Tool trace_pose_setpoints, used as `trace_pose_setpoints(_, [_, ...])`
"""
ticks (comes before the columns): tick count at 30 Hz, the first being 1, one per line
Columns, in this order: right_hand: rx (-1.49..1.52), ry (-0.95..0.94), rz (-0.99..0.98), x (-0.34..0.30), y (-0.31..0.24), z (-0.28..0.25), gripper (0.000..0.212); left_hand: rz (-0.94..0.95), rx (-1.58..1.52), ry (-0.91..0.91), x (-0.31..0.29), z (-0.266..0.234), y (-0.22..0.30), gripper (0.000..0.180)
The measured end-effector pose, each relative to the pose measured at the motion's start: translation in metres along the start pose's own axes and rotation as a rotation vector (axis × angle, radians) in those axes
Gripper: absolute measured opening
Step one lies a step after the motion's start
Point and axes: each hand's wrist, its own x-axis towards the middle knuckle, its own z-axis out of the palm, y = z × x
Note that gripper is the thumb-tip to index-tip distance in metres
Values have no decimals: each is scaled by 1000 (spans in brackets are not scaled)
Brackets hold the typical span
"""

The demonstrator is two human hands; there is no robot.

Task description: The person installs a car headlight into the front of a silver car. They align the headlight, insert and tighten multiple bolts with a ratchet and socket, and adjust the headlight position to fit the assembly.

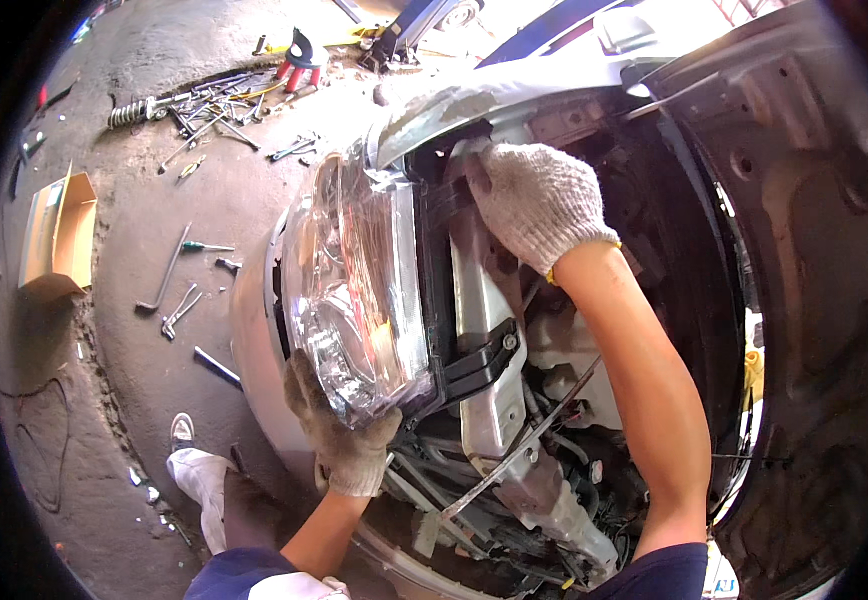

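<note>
My left hand (349,440), in a grey-brown knitted glove, is curled around the lower corner of the large headlamp of clear plastic and chrome (354,290), which sits at the front corner of the car, between the silver-grey painted bumper (254,310) and the pale metal support beam (492,425). My right hand (539,205), in a lighter grey knitted glove, is bent over the far end of this beam, near the lamp's inner edge; its fingertips are hidden, so I cannot tell if they are gripping something. I judge that the lamp depends much on the left hand; if the smooth, shiny surface slides in the knitted fabric, its near corner could drop toward the bumper and scratch the paint. If the right hand pulls alone, the lamp could twist and strain the black plastic arm (479,368) that reaches over the beam. The hidden fingers could also be pinched between lamp and metal. Near the right forearm, the thin, dirty metal rod (524,440) could catch the bare skin if the elbow swings inward.
</note>
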Motion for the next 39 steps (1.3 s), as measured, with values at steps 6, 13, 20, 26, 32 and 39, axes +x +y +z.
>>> trace_pose_setpoints(6, [-6, -193, -103, 17, 35, -20, 34, 78, 146, 7, 0, -2, -3, 125])
trace_pose_setpoints(13, [-26, -35, -407, 6, 30, -29, 15, 125, 178, 58, 2, 1, -8, 125])
trace_pose_setpoints(20, [-124, -34, -630, 19, 32, -15, 16, 7, 19, 6, 0, 2, -2, 125])
trace_pose_setpoints(26, [-275, -48, -561, 13, 25, -7, 24, 8, 101, -22, -3, -5, -4, 124])
trace_pose_setpoints(32, [-327, -414, -263, 13, -21, -36, 15, 142, 242, -22, 5, -10, -6, 106])
trace_pose_setpoints(39, [-394, -179, -241, 3, -5, -19, 22, -70, 4, -33, 3, 4, 13, 123])
